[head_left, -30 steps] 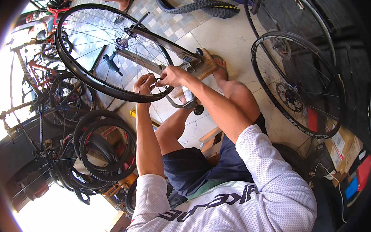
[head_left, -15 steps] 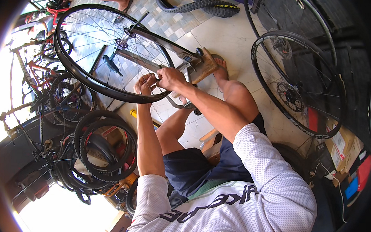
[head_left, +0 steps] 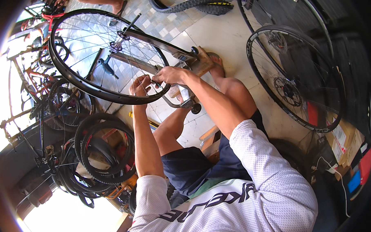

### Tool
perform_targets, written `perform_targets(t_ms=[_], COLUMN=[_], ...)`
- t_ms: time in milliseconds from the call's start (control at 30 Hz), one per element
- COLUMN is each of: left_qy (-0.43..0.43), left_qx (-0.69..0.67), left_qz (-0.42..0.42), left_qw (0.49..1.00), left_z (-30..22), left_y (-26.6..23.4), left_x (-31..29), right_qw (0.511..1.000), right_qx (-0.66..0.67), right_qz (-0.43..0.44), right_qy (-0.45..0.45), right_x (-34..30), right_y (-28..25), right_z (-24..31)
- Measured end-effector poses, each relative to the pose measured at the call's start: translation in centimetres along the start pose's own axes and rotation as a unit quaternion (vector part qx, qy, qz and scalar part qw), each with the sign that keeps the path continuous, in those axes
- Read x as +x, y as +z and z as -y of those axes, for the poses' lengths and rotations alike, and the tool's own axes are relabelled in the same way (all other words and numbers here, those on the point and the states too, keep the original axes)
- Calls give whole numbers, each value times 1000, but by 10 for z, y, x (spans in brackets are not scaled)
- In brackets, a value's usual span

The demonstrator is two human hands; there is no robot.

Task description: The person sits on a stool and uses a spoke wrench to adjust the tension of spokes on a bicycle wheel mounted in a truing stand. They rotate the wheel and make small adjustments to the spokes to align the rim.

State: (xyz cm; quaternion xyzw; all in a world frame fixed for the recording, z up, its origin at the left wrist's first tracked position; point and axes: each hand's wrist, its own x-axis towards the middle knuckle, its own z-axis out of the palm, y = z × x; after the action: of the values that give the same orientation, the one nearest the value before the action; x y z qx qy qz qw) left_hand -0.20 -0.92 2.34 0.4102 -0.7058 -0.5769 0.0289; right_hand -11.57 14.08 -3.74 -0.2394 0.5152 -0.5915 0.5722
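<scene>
A spoked bicycle wheel with a bare black rim is mounted by its hub in a metal truing stand, tilted in front of me. At the rim's near side, my left hand is closed with its fingertips pinched together among the spokes; what they hold is too small to tell. Just to its right, my right hand is closed, its fingers on a small dark tool at the spokes near the rim. The fingertips of both hands are close together.
A blue-handled tool shows through the spokes. Loose tires are piled at left beside parked bicycles. More wheels lean at right, above cardboard boxes. Another tire lies on the far floor near another person's leg.
The view has shifted slightly, so the wheel and stand appear a little further left. Both hands stay at the same part of the rim, and the right hand's fingers have turned slightly.
</scene>
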Motion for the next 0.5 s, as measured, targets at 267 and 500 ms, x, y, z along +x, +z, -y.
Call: perform_targets(t_ms=[267,500], left_qy=[-3,0], left_qx=[-1,-6], left_qz=[7,0], left_qw=[1000,1000], left_z=[-4,-6], left_y=[1,1], left_x=[0,3], right_qw=[995,988], right_qx=[-75,-76], right_qz=[-65,-120], right_qy=[-22,-53], right_x=[9,13], right_y=[5,1], right_z=[-7,-9])
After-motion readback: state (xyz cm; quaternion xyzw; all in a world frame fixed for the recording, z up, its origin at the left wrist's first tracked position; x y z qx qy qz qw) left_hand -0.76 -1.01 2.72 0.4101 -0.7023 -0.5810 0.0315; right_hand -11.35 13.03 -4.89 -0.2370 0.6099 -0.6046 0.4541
